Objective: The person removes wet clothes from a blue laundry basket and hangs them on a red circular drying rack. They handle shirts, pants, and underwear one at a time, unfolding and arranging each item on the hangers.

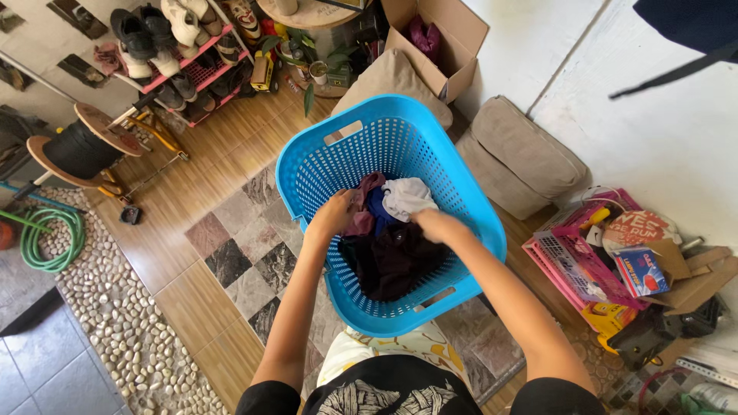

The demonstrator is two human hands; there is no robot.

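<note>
Both hands are down inside the blue laundry basket. The left hand is closed on a maroon garment at the edge of the heap. The right hand presses into the dark clothes, though its fingers are hidden and I cannot tell its grip. A white cloth lies between the hands, just beyond them. Well right of the right hand sits a pink crate; far beyond the left, a shoe rack.

Shoe rack; green hose; cushions
</note>
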